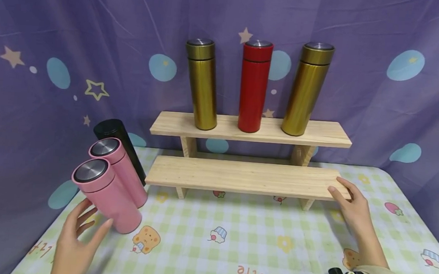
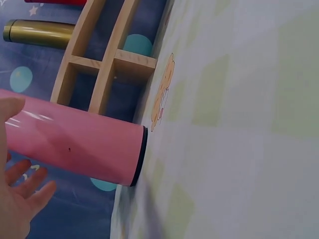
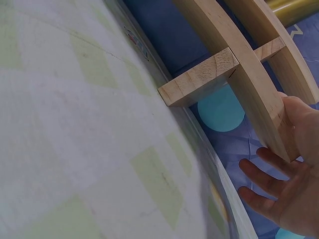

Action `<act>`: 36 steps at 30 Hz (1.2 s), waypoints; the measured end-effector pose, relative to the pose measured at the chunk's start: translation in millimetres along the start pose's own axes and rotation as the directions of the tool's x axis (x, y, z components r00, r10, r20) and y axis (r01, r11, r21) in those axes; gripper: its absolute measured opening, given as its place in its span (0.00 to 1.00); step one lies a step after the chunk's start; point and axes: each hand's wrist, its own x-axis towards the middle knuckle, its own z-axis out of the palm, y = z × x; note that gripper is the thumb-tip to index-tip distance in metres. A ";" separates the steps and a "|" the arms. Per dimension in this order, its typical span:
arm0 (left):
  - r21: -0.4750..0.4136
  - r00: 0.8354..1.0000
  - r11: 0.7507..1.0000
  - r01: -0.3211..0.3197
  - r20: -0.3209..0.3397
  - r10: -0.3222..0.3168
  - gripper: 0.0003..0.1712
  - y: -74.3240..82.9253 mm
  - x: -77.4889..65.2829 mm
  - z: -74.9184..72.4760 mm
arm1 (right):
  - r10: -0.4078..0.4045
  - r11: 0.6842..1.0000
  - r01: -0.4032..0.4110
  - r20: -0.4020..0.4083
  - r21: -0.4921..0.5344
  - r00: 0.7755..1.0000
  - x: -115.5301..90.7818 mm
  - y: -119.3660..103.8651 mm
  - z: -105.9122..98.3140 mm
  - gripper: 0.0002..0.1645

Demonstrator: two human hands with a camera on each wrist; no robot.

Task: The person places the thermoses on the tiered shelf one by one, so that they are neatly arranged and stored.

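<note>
My left hand [image 1: 76,237] is beside the nearer pink thermos bottle [image 1: 113,201], its thumb and fingers spread around the lower side without closing on it. In the left wrist view a gap shows between the lower fingers [image 2: 37,191] and that bottle. A second pink bottle [image 1: 127,168] and a black bottle [image 1: 132,152] stand just behind. On the right, my right hand [image 1: 356,208] grips the end of the lower board of a two-tier wooden shelf [image 1: 247,177]. Its other fingers [image 3: 261,177] hang loosely past the board's end in the right wrist view.
Along the top board [image 1: 226,122] stand a gold bottle [image 1: 203,89], a red bottle [image 1: 253,92] and another gold bottle [image 1: 306,92]. A checked cloth [image 1: 251,224] covers the table. Behind it hangs a purple patterned curtain [image 1: 136,21].
</note>
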 end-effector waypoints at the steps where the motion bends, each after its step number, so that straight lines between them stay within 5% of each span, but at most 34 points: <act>1: -0.017 1.000 1.000 0.006 0.012 -0.006 0.46 -0.7 1.8 0.8 | 0.001 1.000 -0.001 0.004 0.000 1.000 0.0 0.0 0.0 0.47; 11: -0.036 0.995 0.998 0.056 0.090 -0.053 0.51 -5.7 15.2 11.2 | 0.002 1.000 -0.002 0.012 0.010 1.000 -0.4 0.6 0.2 0.48; 36: -0.038 0.994 0.994 0.106 0.008 -0.106 0.54 -8.9 31.2 29.1 | 0.015 1.000 -0.015 0.017 0.020 1.000 -1.2 0.3 0.1 0.47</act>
